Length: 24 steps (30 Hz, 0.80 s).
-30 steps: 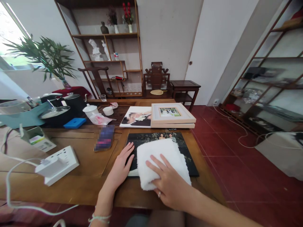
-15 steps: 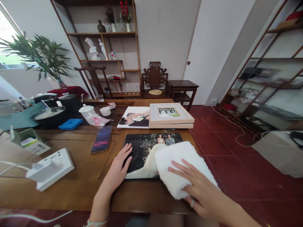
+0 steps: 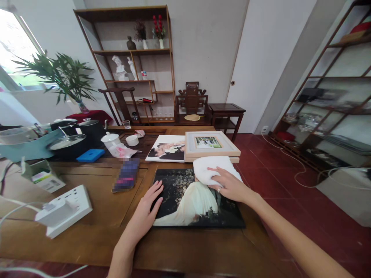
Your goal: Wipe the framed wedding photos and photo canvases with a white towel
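Note:
A large dark photo print (image 3: 185, 200) lies flat near the front of the wooden table (image 3: 179, 251). My left hand (image 3: 146, 210) rests open on its left edge, fingers spread flat. My right hand (image 3: 228, 185) presses a folded white towel (image 3: 210, 169) onto the print's far right corner, fingers laid over the cloth. Just behind the towel lies a light wooden framed picture (image 3: 208, 143) stacked on another frame, with an unframed photo (image 3: 166, 148) to its left.
A phone (image 3: 126, 174), a white power strip (image 3: 65, 208) with cable and a small box (image 3: 43, 175) lie at left. Pots (image 3: 68, 141), a white teapot (image 3: 111, 139) and a blue sponge (image 3: 91, 155) stand behind. Shelves, chairs and red tile floor surround the table.
My right hand slid the towel from the print's near middle to the right, then up to its far right corner, uncovering the picture. My left hand stayed on the left edge.

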Each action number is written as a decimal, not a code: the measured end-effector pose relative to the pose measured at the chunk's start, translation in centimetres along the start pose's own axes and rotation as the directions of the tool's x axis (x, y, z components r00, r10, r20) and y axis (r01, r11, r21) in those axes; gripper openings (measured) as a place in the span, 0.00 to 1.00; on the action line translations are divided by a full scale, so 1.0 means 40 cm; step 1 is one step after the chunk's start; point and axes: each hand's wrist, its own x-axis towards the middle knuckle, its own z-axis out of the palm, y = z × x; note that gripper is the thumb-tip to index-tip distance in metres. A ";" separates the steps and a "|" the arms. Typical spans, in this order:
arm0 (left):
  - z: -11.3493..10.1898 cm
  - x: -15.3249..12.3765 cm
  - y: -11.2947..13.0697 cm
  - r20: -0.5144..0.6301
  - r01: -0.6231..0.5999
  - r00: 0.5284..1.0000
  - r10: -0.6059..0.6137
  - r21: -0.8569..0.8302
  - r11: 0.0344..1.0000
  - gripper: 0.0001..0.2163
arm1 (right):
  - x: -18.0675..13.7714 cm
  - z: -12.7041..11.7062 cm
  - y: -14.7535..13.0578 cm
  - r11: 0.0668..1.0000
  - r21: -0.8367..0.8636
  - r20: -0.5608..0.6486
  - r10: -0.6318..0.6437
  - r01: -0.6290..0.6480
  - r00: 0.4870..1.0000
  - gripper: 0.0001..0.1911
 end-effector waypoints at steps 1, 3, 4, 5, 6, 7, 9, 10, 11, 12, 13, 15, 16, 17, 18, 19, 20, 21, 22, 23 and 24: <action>0.000 0.000 0.001 -0.004 -0.001 1.000 0.001 -0.001 1.000 0.18 | -0.002 0.005 -0.006 1.000 -0.004 -0.010 0.001 -0.001 1.000 0.11; 0.001 0.001 0.002 -0.009 0.001 1.000 -0.001 -0.003 1.000 0.18 | -0.018 0.013 -0.032 1.000 -0.009 -0.027 0.009 -0.009 1.000 0.12; 0.001 0.001 0.003 -0.012 0.002 1.000 -0.002 -0.004 1.000 0.17 | -0.032 0.016 -0.051 1.000 -0.006 -0.026 0.011 -0.011 1.000 0.13; 0.001 0.002 0.004 -0.014 0.002 1.000 -0.003 -0.004 1.000 0.17 | -0.048 0.016 -0.075 1.000 0.002 -0.015 0.011 -0.011 1.000 0.14; 0.000 0.002 0.004 -0.017 0.001 1.000 -0.001 -0.004 1.000 0.17 | -0.066 0.014 -0.102 1.000 0.016 0.010 0.007 -0.007 1.000 0.14; 0.000 0.002 0.005 -0.017 -0.001 1.000 0.001 -0.002 1.000 0.17 | -0.084 0.010 -0.131 0.999 0.033 0.045 0.002 -0.003 0.999 0.14; -0.001 0.003 0.004 -0.018 -0.006 1.000 0.006 0.003 1.000 0.17 | -0.120 -0.004 -0.186 0.997 0.074 0.142 -0.030 0.020 0.989 0.13; -0.002 0.003 0.004 -0.018 -0.008 1.000 0.008 0.006 1.000 0.17 | -0.135 -0.012 -0.210 0.995 0.093 0.194 -0.054 0.037 0.979 0.13; -0.002 0.004 0.003 -0.016 -0.009 1.000 0.009 0.010 1.000 0.17 | -0.146 -0.020 -0.229 0.992 0.111 0.239 -0.077 0.051 0.968 0.13; -0.002 0.004 0.003 -0.014 -0.010 1.000 0.011 0.012 1.000 0.18 | -0.154 -0.028 -0.242 0.990 0.129 0.271 -0.095 0.062 0.958 0.13; -0.002 0.004 0.003 -0.013 -0.013 1.000 0.013 0.014 1.000 0.18 | -0.157 -0.033 -0.248 0.987 0.145 0.288 -0.105 0.066 0.952 0.13; -0.002 0.005 0.002 -0.009 -0.019 1.000 0.019 0.014 1.000 0.18 | -0.151 -0.039 -0.241 0.984 0.169 0.272 -0.095 0.049 0.958 0.15; -0.002 0.004 0.001 -0.009 -0.022 1.000 0.022 0.014 1.000 0.18 | -0.141 -0.038 -0.229 0.984 0.175 0.250 -0.081 0.037 0.965 0.15; -0.002 0.004 0.001 -0.012 -0.024 1.000 0.025 0.014 1.000 0.18 | -0.128 -0.035 -0.212 0.985 0.173 0.222 -0.064 0.025 0.973 0.15; -0.001 0.003 0.000 -0.015 -0.026 1.000 0.027 0.014 1.000 0.18 | -0.111 -0.030 -0.191 0.987 0.162 0.190 -0.040 0.009 0.981 0.14; -0.001 0.003 -0.001 -0.018 -0.028 0.999 0.028 0.013 1.000 0.18 | -0.092 -0.023 -0.168 0.990 0.141 0.154 -0.014 -0.008 0.988 0.13; 0.000 0.002 -0.002 -0.022 -0.028 0.999 0.029 0.013 1.000 0.17 | -0.071 -0.015 -0.145 0.993 0.115 0.116 0.010 -0.023 0.993 0.13; 0.000 0.002 -0.003 -0.025 -0.029 0.999 0.029 0.013 0.999 0.17 | -0.048 -0.007 -0.121 0.996 0.084 0.076 0.026 -0.033 0.997 0.13; 0.001 0.002 -0.003 -0.026 -0.030 0.999 0.030 0.013 0.999 0.17 | -0.026 0.002 -0.099 0.998 0.054 0.039 0.036 -0.038 0.999 0.13; 0.002 0.002 -0.003 -0.026 -0.029 0.999 0.029 0.013 1.000 0.17 | -0.004 0.011 -0.080 0.999 0.029 0.009 0.040 -0.040 0.999 0.13; 0.002 0.002 -0.004 -0.025 -0.028 0.999 0.028 0.012 1.000 0.17 | 0.016 0.018 -0.065 0.999 0.010 -0.012 0.040 -0.040 0.999 0.13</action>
